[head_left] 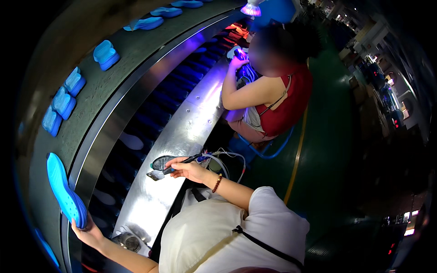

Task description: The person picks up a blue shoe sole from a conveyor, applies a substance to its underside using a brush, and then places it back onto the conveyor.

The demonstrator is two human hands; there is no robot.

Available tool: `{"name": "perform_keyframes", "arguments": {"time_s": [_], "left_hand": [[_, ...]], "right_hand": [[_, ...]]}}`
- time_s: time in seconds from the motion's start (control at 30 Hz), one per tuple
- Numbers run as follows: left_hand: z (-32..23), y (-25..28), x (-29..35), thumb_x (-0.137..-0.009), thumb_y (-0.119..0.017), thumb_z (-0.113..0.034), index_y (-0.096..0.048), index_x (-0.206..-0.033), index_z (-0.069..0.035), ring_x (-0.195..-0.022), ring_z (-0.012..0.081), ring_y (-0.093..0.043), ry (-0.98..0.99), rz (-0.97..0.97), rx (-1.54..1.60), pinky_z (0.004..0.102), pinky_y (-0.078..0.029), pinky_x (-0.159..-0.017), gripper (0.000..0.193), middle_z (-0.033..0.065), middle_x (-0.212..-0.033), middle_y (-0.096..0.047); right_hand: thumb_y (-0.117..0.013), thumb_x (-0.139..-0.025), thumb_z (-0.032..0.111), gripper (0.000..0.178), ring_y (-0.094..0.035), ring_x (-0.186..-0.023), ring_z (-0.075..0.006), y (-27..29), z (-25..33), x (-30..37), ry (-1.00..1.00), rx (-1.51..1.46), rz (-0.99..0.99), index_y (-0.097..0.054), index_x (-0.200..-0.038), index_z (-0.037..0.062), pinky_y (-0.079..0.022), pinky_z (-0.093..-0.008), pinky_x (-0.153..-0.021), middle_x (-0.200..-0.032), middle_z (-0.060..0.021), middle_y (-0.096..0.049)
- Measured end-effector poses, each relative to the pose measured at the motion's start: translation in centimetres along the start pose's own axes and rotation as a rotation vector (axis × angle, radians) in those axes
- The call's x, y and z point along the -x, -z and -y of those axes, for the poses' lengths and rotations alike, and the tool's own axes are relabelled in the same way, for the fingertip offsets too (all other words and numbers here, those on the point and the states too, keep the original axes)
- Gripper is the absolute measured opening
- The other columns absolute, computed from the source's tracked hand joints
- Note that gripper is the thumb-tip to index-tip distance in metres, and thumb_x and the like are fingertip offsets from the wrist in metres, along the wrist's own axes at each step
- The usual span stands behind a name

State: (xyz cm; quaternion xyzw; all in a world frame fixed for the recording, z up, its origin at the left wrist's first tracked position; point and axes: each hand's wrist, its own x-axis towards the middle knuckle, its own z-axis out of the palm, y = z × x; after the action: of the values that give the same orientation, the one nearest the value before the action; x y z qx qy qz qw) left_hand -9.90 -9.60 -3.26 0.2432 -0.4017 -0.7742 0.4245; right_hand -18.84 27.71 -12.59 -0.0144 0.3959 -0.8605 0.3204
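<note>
At the left, my left hand (89, 233) grips the near end of a bright blue shoe sole (66, 193), which stands tilted over the edge of the conveyor belt. My right hand (189, 170) is closed around a slim black brush-like tool (185, 161) above the metal bench. White tubes (234, 157) run near its rear end. Just under the tool's tip and my right fingers lies a dark, sole-shaped piece (163, 162). A small flat metal plate (155, 175) is beside it. The tool's exact tip is hidden by my fingers.
More blue soles (63, 102) rest along the dark conveyor belt (98, 86). Beside it, a lower rack (132, 141) holds pale soles. A round metal container (129, 241) stands at the bench's (154, 200) near end. A co-worker in red (291, 100) sits ahead on a blue-framed stool.
</note>
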Motion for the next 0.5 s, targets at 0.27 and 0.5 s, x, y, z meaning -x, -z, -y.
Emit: {"name": "perform_keyframes", "arguments": {"time_s": [0.27, 0.5], "left_hand": [[4.6, 8.4, 7.5, -0.078, -0.054, -0.030, -0.037, -0.121, 0.005, -0.106, 0.0334, -0.047, 0.247, 0.583, 0.308, 0.0438, -0.033, -0.096, 0.059, 0.0200, -0.113, -0.048], [12.4, 9.8, 9.8, -0.081, -0.047, -0.045, -0.021, -0.131, -0.004, -0.111, 0.0322, -0.041, 0.832, 0.743, 0.238, 0.0441, -0.031, -0.096, 0.070, 0.0199, -0.125, -0.038]], "right_hand": [[-0.055, -0.082, 0.008, 0.024, -0.058, -0.080, -0.0129, -0.3, -0.8, -0.9, 0.099, 0.049, 0.089, -0.055, -0.104, -0.0020, -0.048, -0.0232, -0.072, -0.094, -0.0090, -0.059], [-0.061, -0.075, 0.007, 0.021, -0.059, -0.077, -0.0114, -4.1, 0.5, -0.1, 0.232, 0.280, 0.265, -0.060, -0.095, -0.0019, -0.047, -0.0221, -0.069, -0.088, -0.0093, -0.062]]}}
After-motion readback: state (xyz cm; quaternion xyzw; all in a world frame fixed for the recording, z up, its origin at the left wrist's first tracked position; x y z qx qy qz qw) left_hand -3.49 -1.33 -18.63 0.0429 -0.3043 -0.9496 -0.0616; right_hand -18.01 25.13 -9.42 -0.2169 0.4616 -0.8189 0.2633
